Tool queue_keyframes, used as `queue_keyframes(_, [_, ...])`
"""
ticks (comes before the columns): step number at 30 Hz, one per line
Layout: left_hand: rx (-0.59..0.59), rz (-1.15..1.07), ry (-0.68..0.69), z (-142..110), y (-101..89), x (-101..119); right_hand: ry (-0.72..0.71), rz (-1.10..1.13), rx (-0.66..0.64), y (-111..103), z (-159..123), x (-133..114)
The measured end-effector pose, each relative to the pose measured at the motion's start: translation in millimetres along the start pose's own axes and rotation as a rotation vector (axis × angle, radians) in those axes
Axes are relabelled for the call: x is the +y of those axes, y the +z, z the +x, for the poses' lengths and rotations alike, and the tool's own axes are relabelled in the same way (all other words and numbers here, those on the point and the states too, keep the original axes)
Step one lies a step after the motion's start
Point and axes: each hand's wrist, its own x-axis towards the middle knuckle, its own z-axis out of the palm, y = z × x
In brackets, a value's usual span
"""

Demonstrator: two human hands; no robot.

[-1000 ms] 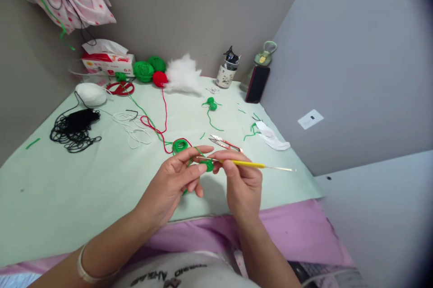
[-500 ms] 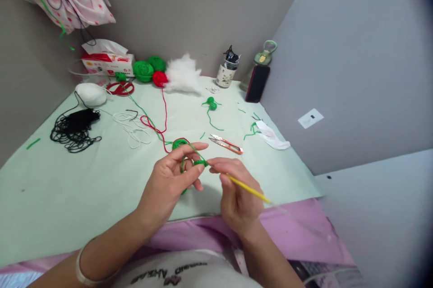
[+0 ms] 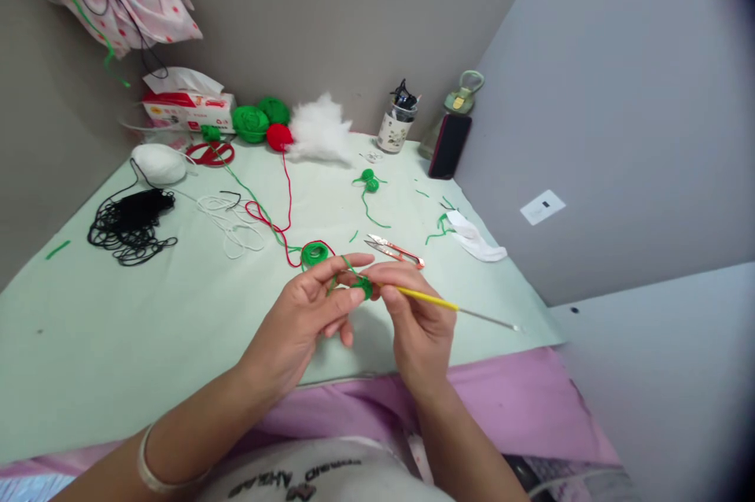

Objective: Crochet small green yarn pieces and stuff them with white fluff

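Note:
Between thumb and fingers, my left hand (image 3: pixel 307 309) pinches a small green crochet piece (image 3: pixel 364 287). Green yarn runs from the piece over my raised left index finger. My right hand (image 3: pixel 418 321) grips a crochet hook (image 3: pixel 428 297) by its yellow handle, its metal end pointing out to the right. The hook's other tip meets the green piece and is partly hidden by fingers and yarn. Just beyond my left hand lies a round green coil of yarn (image 3: pixel 314 254) edged with red yarn. Orange-handled thread snips (image 3: pixel 394 250) rest past my right hand.
Along the back stand a tissue box (image 3: pixel 189 110), green yarn balls (image 3: pixel 250 124), a red ball (image 3: pixel 279 137), white stuffing (image 3: pixel 318 128), a pen cup (image 3: pixel 396 128), a bottle (image 3: pixel 462 97) and a phone (image 3: pixel 450 145). Black yarn (image 3: pixel 133 225) and red scissors (image 3: pixel 211 153) lie left.
My left hand has shifted slightly right and turned the green piece. The hook has swung flatter, so its metal end shows clearly. The green coil is less covered by my hand.

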Motion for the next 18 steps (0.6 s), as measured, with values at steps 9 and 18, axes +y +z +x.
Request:
queue_keyframes(9, [0.003, -0.148, -0.136, 6.3, -5.2, -1.2, -0.24, -0.323, -0.006, -7.2, -7.8, 3.1])
queue_keyframes(18, [-0.003, -0.029, -0.024, 1.4, -0.8, -1.8, 0.163, 0.125, -0.004, -3.2, 1.4, 2.1])
